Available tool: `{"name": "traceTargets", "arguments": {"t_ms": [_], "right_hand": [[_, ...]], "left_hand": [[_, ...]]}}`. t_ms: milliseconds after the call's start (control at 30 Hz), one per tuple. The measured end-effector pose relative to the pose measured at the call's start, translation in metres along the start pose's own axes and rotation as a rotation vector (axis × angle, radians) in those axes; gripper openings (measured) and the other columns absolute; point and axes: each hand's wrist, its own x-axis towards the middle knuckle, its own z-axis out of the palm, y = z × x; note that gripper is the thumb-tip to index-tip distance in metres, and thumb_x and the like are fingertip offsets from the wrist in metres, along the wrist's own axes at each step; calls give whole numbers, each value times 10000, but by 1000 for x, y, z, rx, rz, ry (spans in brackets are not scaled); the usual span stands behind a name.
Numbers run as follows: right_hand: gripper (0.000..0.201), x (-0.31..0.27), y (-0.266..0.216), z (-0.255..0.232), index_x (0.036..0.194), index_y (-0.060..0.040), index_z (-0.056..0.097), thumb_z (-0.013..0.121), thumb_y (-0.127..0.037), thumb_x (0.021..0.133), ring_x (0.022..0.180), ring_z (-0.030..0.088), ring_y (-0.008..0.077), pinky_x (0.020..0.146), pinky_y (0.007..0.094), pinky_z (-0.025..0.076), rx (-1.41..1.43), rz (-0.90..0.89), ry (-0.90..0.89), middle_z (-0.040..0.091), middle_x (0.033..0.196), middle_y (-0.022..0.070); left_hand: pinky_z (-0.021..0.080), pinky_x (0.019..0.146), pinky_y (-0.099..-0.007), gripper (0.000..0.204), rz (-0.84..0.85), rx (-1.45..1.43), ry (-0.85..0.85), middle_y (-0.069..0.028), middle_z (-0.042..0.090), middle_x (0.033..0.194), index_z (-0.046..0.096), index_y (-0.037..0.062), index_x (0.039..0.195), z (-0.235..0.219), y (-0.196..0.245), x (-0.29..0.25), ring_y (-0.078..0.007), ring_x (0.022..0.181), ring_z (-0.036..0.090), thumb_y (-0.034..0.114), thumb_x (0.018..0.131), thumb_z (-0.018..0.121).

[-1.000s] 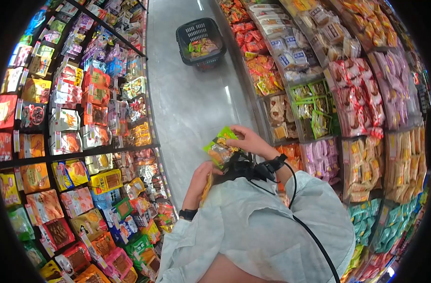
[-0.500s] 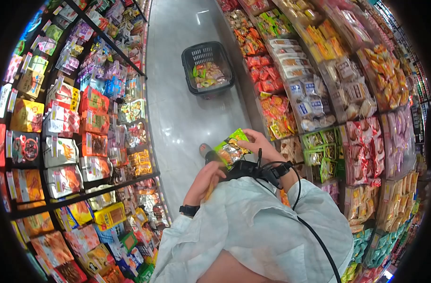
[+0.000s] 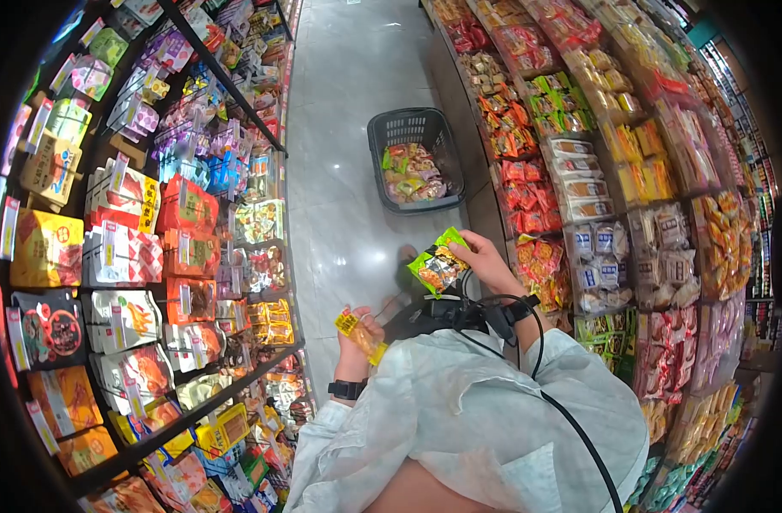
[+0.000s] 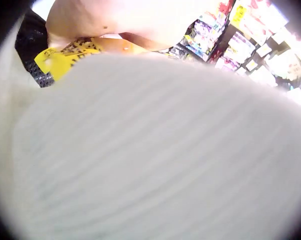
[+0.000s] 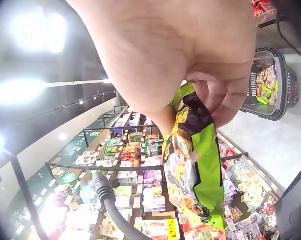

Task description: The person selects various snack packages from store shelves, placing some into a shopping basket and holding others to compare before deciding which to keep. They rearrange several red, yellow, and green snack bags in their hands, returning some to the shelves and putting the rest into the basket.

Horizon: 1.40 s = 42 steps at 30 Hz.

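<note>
My right hand [image 3: 491, 263] pinches a green-and-black snack packet [image 3: 440, 262] by its upper edge, in front of my body. In the right wrist view this packet [image 5: 206, 172] hangs below the right hand [image 5: 180, 45], shiny and crinkled, with thumb and fingers closed on its top. Lower and to the left, my left hand [image 3: 349, 352] holds a narrow packet with yellow ends [image 3: 348, 322] and a clearer middle. A pale sleeve [image 4: 160, 150] fills most of the left wrist view, leaving only part of the yellow packet [image 4: 58, 62] and hand showing.
A dark plastic basket [image 3: 418, 207] stands on the grey aisle floor [image 3: 339, 205] ahead, with several snack packets [image 3: 415, 171] inside. Shelves of bagged snacks [image 3: 194, 205] line the left; bins of wrapped snacks [image 3: 579, 205] line the right. A black cable [image 3: 579, 427] runs down my right side.
The basket and shelves have shifted down and to the right in view. My left hand has moved down and away from the green packet, and its yellow packet now shows more fully.
</note>
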Motion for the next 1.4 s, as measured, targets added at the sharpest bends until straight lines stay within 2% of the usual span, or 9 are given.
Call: {"name": "traceTargets", "arguments": {"t_ms": [67, 100, 233, 433, 533, 767, 900, 1033, 1400], "right_hand": [[288, 33, -3, 4, 1197, -4, 651, 625, -218, 1006, 964, 578, 55, 864, 242, 469, -9, -12, -14, 659, 1035, -19], [290, 52, -5, 5, 1201, -4, 650, 626, -217, 1005, 969, 577, 56, 867, 243, 468, 3, -9, -25, 660, 1041, -18], [308, 135, -9, 10, 1204, 3, 648, 640, -222, 995, 995, 581, 67, 892, 252, 465, 43, -57, -12, 669, 1073, -3], [303, 242, -42, 13, 1176, 16, 646, 638, -223, 990, 986, 609, 103, 881, 279, 481, 129, -54, 89, 677, 1060, 21], [301, 288, -37, -1, 1179, 18, 638, 634, -216, 989, 989, 610, 103, 873, 280, 484, -28, -240, 130, 680, 1064, 27], [240, 295, -60, -38, 1193, 11, 645, 614, -116, 991, 979, 593, 59, 847, 230, 475, 165, -87, 343, 665, 1073, 6], [239, 276, -52, -56, 1204, 19, 634, 594, -100, 1000, 971, 605, 49, 844, 232, 484, 155, -46, 583, 677, 1078, 10], [240, 255, -64, -58, 1203, 20, 628, 593, -109, 1004, 952, 615, 54, 832, 222, 485, 117, -50, 836, 683, 1054, 12], [193, 259, -37, -157, 1147, 12, 613, 626, -102, 993, 949, 636, 66, 821, 221, 500, 173, -152, 1165, 702, 1047, 38]], "left_hand": [[432, 588, -341, 421, 56, -49, 95, -30, 450, 640, 607, 49, 939, 16, 18, 9, -184, 569, 442, 464, 964, 540], [501, 695, -375, 432, 66, 16, 20, -38, 468, 651, 606, 57, 943, 10, 31, 19, -197, 590, 466, 483, 966, 535], [532, 881, -430, 454, 157, 48, 109, -27, 460, 651, 604, 79, 937, 49, 78, 45, -196, 615, 464, 523, 973, 519], [539, 883, -415, 415, 192, 153, 77, -1, 461, 675, 598, 107, 902, 124, 159, 75, -161, 648, 482, 508, 973, 519], [552, 838, -403, 376, 131, 122, 34, 10, 468, 684, 588, 120, 897, 151, 182, 100, -154, 643, 499, 482, 972, 521], [449, 632, -330, 433, -83, 247, 80, -2, 452, 642, 620, 85, 916, 216, 206, 174, -160, 576, 449, 491, 1002, 498], [416, 593, -323, 459, -293, 322, -40, 1, 451, 634, 629, 88, 898, 241, 232, 228, -158, 566, 435, 519, 992, 505], [408, 566, -312, 427, -381, 449, 31, 18, 410, 605, 617, 95, 914, 273, 256, 281, -151, 540, 416, 499, 993, 504], [439, 557, -280, 407, -379, 691, -42, 23, 419, 625, 605, 108, 892, 355, 232, 353, -133, 545, 432, 497, 992, 536]]}}
